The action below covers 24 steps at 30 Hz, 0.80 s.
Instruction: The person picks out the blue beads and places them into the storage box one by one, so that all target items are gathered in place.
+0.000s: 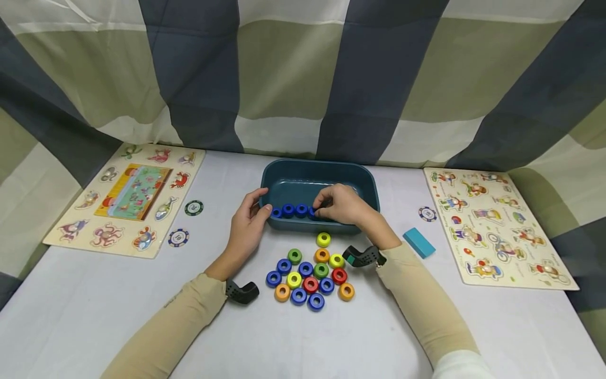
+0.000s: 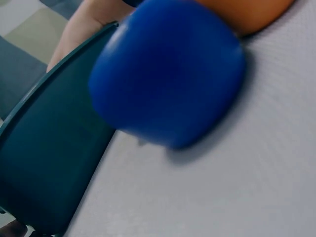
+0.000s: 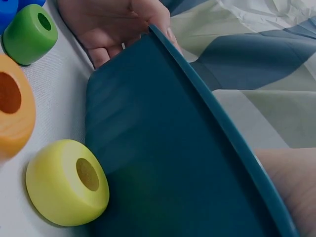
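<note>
A dark teal plastic tray [image 1: 307, 226] stands at the back middle of the table. My left hand [image 1: 248, 223] grips its front left corner, thumb at the rim and fingers along the outer wall. Inside, a row of blue ring beads [image 1: 288, 210] lines the front wall. My right hand [image 1: 343, 203] reaches over the front rim and pinches the rightmost blue bead [image 1: 311, 212] at the end of that row. In front of the tray lie loose ring beads in blue, green, orange, red and yellow. A yellow bead [image 3: 66, 182] sits nearest the tray's front wall.
A wooden sea-animal puzzle board [image 1: 156, 221] lies at left, a figure puzzle board [image 1: 473, 210] at right. Poker chips [image 1: 178, 237] lie beside both boards. A light blue block [image 1: 418, 242] is near the right forearm. A checked cloth [image 1: 284, 73] hangs behind.
</note>
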{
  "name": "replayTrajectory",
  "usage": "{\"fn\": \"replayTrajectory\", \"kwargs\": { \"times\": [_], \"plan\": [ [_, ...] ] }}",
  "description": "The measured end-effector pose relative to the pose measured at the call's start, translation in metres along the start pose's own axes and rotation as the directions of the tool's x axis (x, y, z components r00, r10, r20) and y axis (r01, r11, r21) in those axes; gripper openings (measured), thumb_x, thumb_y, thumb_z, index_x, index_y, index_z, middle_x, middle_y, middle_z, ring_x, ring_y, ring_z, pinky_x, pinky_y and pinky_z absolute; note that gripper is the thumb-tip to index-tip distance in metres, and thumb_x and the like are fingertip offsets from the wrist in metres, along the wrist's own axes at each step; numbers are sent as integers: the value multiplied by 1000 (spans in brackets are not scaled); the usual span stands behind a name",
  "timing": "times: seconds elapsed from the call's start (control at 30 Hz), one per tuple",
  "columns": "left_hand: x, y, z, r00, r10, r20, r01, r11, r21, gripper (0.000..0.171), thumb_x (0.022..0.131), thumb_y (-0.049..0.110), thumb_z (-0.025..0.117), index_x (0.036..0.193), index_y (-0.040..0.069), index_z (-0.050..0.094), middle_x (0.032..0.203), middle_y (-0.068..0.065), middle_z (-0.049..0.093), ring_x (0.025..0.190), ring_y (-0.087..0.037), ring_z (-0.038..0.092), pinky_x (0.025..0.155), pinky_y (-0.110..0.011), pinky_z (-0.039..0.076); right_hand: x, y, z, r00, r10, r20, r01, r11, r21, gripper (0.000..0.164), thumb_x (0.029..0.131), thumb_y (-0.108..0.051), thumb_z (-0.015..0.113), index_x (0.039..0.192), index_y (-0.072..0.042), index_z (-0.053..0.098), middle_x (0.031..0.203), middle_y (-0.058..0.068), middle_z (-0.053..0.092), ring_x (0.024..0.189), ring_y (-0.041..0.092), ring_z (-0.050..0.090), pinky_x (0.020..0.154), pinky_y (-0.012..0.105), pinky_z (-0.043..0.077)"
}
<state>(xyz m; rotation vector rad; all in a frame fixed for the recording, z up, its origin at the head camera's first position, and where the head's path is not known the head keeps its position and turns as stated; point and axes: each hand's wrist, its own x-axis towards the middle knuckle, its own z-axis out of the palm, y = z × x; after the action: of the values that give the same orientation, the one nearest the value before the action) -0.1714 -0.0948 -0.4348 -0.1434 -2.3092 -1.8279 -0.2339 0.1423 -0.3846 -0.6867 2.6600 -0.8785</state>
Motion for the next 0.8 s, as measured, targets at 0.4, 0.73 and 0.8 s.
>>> {"fn": "replayTrajectory", "kwargs": {
  "times": [0.4, 0.73, 0.8],
  "plan": [
    [1, 1, -1, 999, -33, 16, 33, 999, -15, 41, 99, 13, 52, 140, 5, 48, 149, -14, 45, 141, -26, 39, 117, -41, 34, 0, 0, 0, 1000, 12, -7, -12, 1000, -5, 9, 87, -14, 71, 96, -10, 72, 97, 6, 72, 78, 15, 63, 71, 30, 51],
    [0, -1, -1, 1000, -2, 3, 2, 1000, 4, 40, 99, 19, 53, 138, 11, 50, 147, -9, 47, 137, -25, 45, 114, -41, 39, -34, -32, -13, 940, -229, -252, 241, 970, 18, 6, 87, -15, 71, 92, -12, 71, 89, 3, 72, 66, 13, 58, 58, 27, 48],
    [0, -1, -1, 1000, 1, 5, -1, 1000, 1, 40, 99, 19, 53, 139, 11, 50, 147, -10, 47, 136, -26, 46, 113, -41, 39, -46, -40, -10, 915, -323, -242, 335, 942, 10, 7, 86, -14, 72, 93, -11, 72, 88, 1, 71, 66, 11, 57, 58, 26, 49]
  ]
}}
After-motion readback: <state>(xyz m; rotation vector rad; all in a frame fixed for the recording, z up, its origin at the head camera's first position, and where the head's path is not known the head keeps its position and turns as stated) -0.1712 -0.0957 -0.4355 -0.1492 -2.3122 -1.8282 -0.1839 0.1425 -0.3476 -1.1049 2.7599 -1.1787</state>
